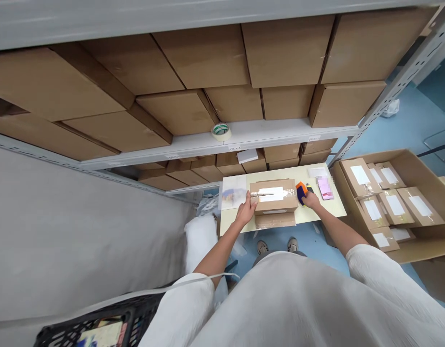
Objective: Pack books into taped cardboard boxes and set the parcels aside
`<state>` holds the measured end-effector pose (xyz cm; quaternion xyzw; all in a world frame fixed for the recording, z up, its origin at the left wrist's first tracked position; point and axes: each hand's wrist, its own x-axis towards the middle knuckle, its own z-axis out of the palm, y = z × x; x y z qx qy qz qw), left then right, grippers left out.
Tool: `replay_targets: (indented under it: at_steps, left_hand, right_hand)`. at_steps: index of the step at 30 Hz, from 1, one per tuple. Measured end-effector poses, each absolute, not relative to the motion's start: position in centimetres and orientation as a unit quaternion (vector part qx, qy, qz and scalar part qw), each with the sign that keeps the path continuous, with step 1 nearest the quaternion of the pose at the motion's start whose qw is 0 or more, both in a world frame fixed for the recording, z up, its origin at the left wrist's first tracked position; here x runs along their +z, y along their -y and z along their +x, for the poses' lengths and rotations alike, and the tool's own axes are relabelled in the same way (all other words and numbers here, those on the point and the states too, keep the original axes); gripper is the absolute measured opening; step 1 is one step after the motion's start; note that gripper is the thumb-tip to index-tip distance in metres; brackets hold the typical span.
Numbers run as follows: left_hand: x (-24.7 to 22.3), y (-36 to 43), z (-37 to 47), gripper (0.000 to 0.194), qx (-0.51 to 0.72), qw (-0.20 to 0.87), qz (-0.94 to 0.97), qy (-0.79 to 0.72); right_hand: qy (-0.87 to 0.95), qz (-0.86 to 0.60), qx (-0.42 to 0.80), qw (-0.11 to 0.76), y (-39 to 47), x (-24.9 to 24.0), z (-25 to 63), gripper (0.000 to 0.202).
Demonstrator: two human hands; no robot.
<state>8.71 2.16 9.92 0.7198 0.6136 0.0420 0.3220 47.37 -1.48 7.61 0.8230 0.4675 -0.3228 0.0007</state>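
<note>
On the small cream table (234, 222) lies a cardboard box (275, 206) with a white label (271, 193) and clear tape across its top. A front flap (276, 220) sticks out toward me. My left hand (246, 210) grips the box's left end, thumb along the top edge. Just off the right end of the box, my right hand (310, 199) is closed round a tape dispenser (301, 191), orange and dark blue. Its fingers partly hide the dispenser.
Shelves of cardboard boxes (287, 53) rise ahead, with a tape roll (221, 131) on the ledge. A phone-like pink item (325, 187) lies at the table's right. A large carton (421, 253) of labelled boxes stands right. A black crate (135, 315) is lower left.
</note>
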Motion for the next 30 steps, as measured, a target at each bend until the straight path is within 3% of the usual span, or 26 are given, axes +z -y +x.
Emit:
replay_targets:
  at_steps: [9, 13, 17, 21, 25, 30]
  left_hand:
    - [10.7, -2.3, 8.2, 0.092, 0.037, 0.311, 0.707, -0.635]
    - [10.6, -2.7, 8.5, 0.082, 0.104, 0.254, 0.753, -0.598]
    - [10.8, -3.0, 10.8, 0.073, 0.123, 0.234, 0.832, -0.488]
    - [10.3, -2.7, 13.2, 0.076, 0.115, 0.249, 0.874, -0.400]
    - [9.4, -2.7, 13.6, 0.080, 0.104, 0.254, 0.876, -0.396]
    - [8.9, -2.9, 12.5, 0.091, 0.099, 0.250, 0.859, -0.435]
  right_hand:
    - [-0.497, 0.806, -0.321, 0.032, 1.3, 8.6, 44.3, 0.031]
    - [-0.523, 0.820, -0.229, -0.045, 1.1, 11.2, 44.2, 0.046]
    - [-0.663, 0.728, -0.140, -0.106, 1.4, 13.4, 41.0, 0.053]
    - [-0.771, 0.614, -0.155, -0.063, 2.0, 13.2, 36.3, 0.067]
    - [-0.777, 0.610, -0.156, -0.020, 2.2, 11.9, 35.0, 0.082]
    - [-0.759, 0.629, -0.165, -0.003, 2.1, 11.1, 36.1, 0.084]
